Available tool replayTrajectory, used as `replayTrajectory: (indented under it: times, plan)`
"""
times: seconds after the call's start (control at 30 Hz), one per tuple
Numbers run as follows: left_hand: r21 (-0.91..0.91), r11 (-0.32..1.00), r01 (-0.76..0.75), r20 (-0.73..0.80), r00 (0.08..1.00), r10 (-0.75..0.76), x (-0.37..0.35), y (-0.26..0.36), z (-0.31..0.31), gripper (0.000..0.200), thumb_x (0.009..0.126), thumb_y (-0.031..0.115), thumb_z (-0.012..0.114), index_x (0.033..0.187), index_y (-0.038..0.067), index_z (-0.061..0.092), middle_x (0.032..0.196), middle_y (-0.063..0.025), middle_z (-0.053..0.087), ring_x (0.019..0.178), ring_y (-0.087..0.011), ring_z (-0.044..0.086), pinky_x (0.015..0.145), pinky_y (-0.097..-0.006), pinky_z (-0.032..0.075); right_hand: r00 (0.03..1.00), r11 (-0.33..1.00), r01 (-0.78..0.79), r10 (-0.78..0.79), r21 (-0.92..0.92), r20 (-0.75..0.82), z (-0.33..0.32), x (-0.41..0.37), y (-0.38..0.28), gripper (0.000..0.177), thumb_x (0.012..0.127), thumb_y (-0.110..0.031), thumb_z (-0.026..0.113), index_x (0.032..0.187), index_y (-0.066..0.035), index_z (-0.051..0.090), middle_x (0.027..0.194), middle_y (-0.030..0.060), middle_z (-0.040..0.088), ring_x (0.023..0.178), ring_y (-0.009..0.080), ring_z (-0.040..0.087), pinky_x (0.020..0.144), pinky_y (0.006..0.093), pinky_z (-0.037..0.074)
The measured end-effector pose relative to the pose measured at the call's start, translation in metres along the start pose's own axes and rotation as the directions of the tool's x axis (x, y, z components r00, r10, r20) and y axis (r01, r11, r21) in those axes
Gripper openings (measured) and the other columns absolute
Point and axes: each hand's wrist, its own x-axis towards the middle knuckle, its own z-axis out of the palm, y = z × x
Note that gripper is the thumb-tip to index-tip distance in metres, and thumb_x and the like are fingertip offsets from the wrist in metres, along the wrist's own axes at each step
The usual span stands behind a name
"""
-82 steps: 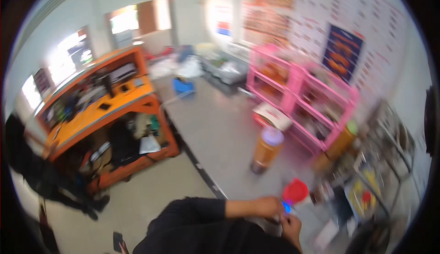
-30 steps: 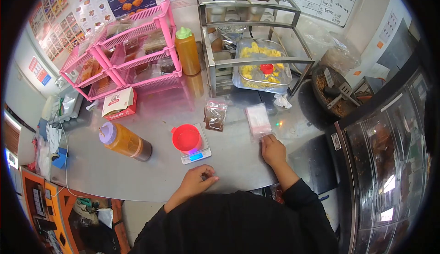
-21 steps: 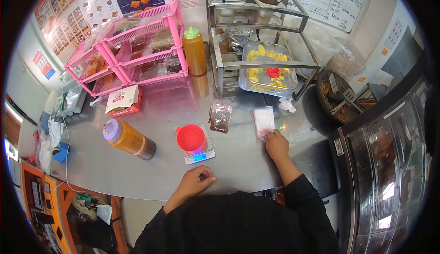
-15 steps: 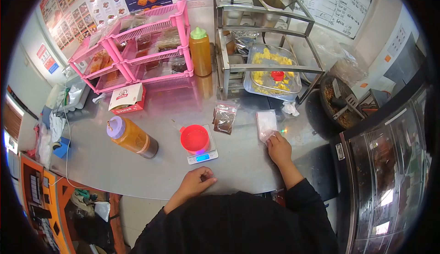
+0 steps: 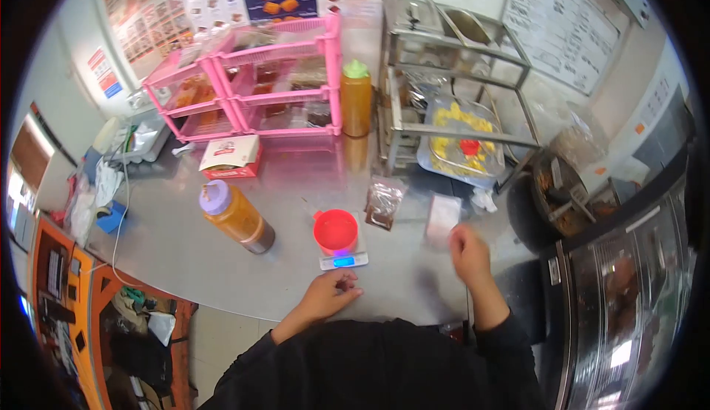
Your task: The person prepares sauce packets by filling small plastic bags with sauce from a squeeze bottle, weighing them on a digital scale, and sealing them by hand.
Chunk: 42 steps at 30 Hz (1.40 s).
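My left hand (image 5: 330, 293) rests near the counter's front edge, just below a small digital scale (image 5: 360, 260). Its fingers are loosely curled with the thumb apart, and nothing is in it. On the scale stands a red cup (image 5: 335, 231); the blue display is lit. My right hand (image 5: 471, 256) is closed, fingertips pinched at the lower right corner of a stack of clear plastic bags (image 5: 443, 214). Blur hides whether a bag is between those fingers. Between scale and stack lies a zip bag with dark brown contents (image 5: 383, 204).
A sauce bottle with a purple cap (image 5: 238, 217) stands at left, a green-capped one (image 5: 356, 103) farther back. Behind are a pink rack (image 5: 288, 130), a red-and-white box (image 5: 231, 156) and a metal stand (image 5: 458, 135) over a tray of yellow pieces (image 5: 451, 166). A glass cabinet (image 5: 621, 284) borders the right.
My right hand has shifted slightly away from the bag stack's lower edge, and its fingers are more closed. The whole view has tilted and shifted; the left hand stays by the scale.
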Motion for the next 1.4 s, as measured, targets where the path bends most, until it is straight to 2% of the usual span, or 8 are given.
replayTrajectory:
  times: [0.13,0.33,0.53,0.83,0.97,1.13,1.23,1.4]
  plan:
    - [0.063,0.981,-0.183,0.079,0.981,0.178,0.008,0.028,0.004,0.027,0.073,0.026,0.065,0.089,0.005,0.062,0.077,-0.0080,0.063,0.067,-0.0216,0.059,0.063,-0.0333,0.047,0.779,0.953,0.204,-0.296,0.222,0.554,0.021,-0.030,-0.064,0.027,0.074,-0.005,0.056,0.098,-0.008,0.045,0.072,0.0104,0.061,0.064,0.0299,0.060,0.057,0.0380,0.046]
    - [0.172,0.980,-0.098,0.400,0.916,0.022,0.001,0.019,-0.009,0.022,0.071,0.026,0.061,0.074,0.005,0.064,0.068,-0.0118,0.062,0.063,-0.0237,0.059,0.061,-0.0353,0.045,0.573,0.878,0.283,-0.478,0.386,0.666,0.049,-0.028,-0.103,0.032,0.075,-0.009,0.054,0.104,-0.009,0.041,0.078,0.0153,0.060,0.070,0.0339,0.059,0.058,0.0423,0.045]
    - [0.142,0.990,-0.005,0.309,0.950,-0.040,-0.025,0.014,-0.037,0.023,0.074,0.026,0.059,0.074,0.004,0.062,0.066,-0.0123,0.060,0.060,-0.0229,0.057,0.058,-0.0334,0.043,0.704,0.824,0.300,-0.531,0.480,0.471,0.067,-0.022,-0.122,0.019,0.074,-0.018,0.063,0.077,-0.002,0.053,0.069,0.0110,0.058,0.062,0.0213,0.057,0.055,0.0322,0.045]
    - [-0.069,0.996,-0.054,0.026,0.998,0.055,-0.066,-0.013,-0.042,0.021,0.078,0.021,0.052,0.074,0.001,0.057,0.065,-0.0146,0.056,0.060,-0.0270,0.054,0.059,-0.0348,0.043,0.224,0.874,-0.320,-0.307,0.367,0.925,0.135,-0.026,-0.130,0.020,0.075,-0.018,0.049,0.069,0.000,0.058,0.059,0.0145,0.057,0.051,0.0257,0.054,0.051,0.0329,0.044]
    - [0.153,0.988,0.028,-0.358,0.933,0.029,-0.072,-0.029,-0.046,0.020,0.076,0.018,0.050,0.070,0.001,0.056,0.068,-0.0166,0.056,0.064,-0.0330,0.054,0.060,-0.0386,0.044,0.548,0.883,0.301,-0.469,0.360,0.693,0.145,-0.026,-0.177,0.026,0.073,-0.023,0.047,0.068,0.000,0.058,0.064,0.0185,0.057,0.057,0.0342,0.055,0.056,0.0391,0.045]
    - [0.366,0.909,0.199,-0.537,0.843,0.032,-0.078,-0.035,-0.087,0.019,0.071,0.018,0.054,0.063,0.001,0.056,0.067,-0.0172,0.055,0.063,-0.0338,0.053,0.057,-0.0388,0.043,0.539,0.853,0.500,-0.443,0.151,0.717,0.162,-0.026,-0.202,0.022,0.072,-0.024,0.050,0.071,-0.004,0.059,0.068,0.0155,0.058,0.063,0.0351,0.056,0.062,0.0416,0.046]
    - [0.303,0.931,0.204,-0.498,0.867,-0.028,-0.081,-0.025,-0.111,0.018,0.070,0.017,0.056,0.062,0.001,0.056,0.068,-0.0145,0.057,0.063,-0.0311,0.054,0.059,-0.0374,0.045,0.710,0.810,0.457,-0.581,0.368,0.399,0.150,-0.022,-0.225,0.016,0.070,-0.019,0.052,0.079,-0.007,0.058,0.075,0.0129,0.060,0.065,0.0324,0.058,0.061,0.0407,0.047]
    - [0.131,0.990,-0.049,-0.287,0.954,0.086,-0.077,-0.020,-0.142,0.015,0.070,0.015,0.057,0.066,0.001,0.059,0.076,-0.0107,0.060,0.070,-0.0265,0.057,0.066,-0.0338,0.046,0.426,0.590,0.706,-0.796,0.393,0.430,0.150,-0.012,-0.242,0.014,0.068,-0.015,0.057,0.081,-0.009,0.055,0.074,0.0084,0.060,0.066,0.0282,0.059,0.056,0.0383,0.047]
